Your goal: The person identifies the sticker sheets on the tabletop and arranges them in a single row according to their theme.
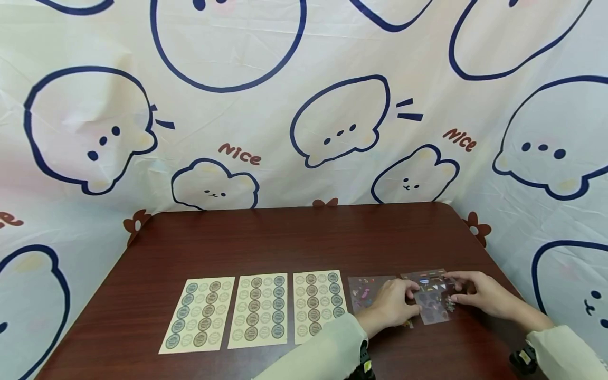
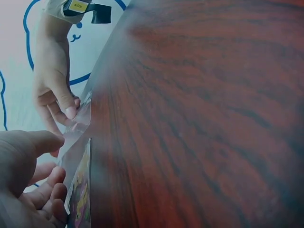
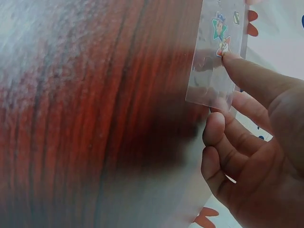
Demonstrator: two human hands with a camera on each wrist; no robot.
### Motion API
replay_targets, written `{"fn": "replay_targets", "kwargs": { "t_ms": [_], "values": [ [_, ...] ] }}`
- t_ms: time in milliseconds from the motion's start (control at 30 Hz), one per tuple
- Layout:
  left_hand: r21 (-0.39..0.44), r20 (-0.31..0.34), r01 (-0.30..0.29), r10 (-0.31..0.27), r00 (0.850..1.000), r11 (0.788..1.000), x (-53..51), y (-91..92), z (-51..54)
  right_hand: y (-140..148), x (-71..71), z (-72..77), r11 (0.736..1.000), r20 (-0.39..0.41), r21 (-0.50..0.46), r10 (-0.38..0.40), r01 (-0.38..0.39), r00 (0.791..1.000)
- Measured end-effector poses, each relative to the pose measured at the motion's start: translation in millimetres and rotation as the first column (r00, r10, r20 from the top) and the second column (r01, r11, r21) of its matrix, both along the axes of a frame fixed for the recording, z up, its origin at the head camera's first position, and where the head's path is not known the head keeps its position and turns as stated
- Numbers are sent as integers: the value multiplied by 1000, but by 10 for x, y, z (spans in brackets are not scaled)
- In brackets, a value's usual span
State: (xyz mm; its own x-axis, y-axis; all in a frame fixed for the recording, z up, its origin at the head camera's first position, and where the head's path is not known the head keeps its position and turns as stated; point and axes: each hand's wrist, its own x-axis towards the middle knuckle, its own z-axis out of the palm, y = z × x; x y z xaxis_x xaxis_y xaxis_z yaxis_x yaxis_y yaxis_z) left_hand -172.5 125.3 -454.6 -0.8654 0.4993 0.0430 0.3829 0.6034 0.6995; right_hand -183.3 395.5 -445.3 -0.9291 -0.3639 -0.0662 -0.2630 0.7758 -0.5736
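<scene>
Between my hands in the head view is a clear plastic sticker sheet (image 1: 431, 306) with small colourful stickers on it. My left hand (image 1: 390, 305) pinches its left edge between thumb and fingers. On the opposite edge my right hand (image 1: 486, 296) grips it, the thumb lying by star-shaped character stickers (image 3: 220, 28) in the right wrist view. A second clear sheet (image 1: 359, 285) with pink and other small stickers lies on the table, partly covered by my left hand. The left wrist view shows both hands at the held sheet (image 2: 78, 126).
Three cream sheets of round stickers lie in a row to the left: a left one (image 1: 192, 316), a middle one (image 1: 243, 316) and a right one (image 1: 301, 303), the last partly behind my left sleeve. The dark wooden table (image 1: 294, 237) meets a patterned cloth backdrop (image 1: 266, 121).
</scene>
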Motion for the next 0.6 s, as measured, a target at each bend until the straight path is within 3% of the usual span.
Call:
{"fn": "replay_targets", "kwargs": {
  "t_ms": [267, 600],
  "values": [
    [-106, -77, -19, 11, 997, 994, 6, 12, -14, -12, -36, 2, 999, 43, 35, 0, -1, 999],
    [-166, -135, -23, 1, 991, 986, -19, 24, -53, -47, -59, -2, 997, 56, 77, -4, 0, 998]
  ]
}}
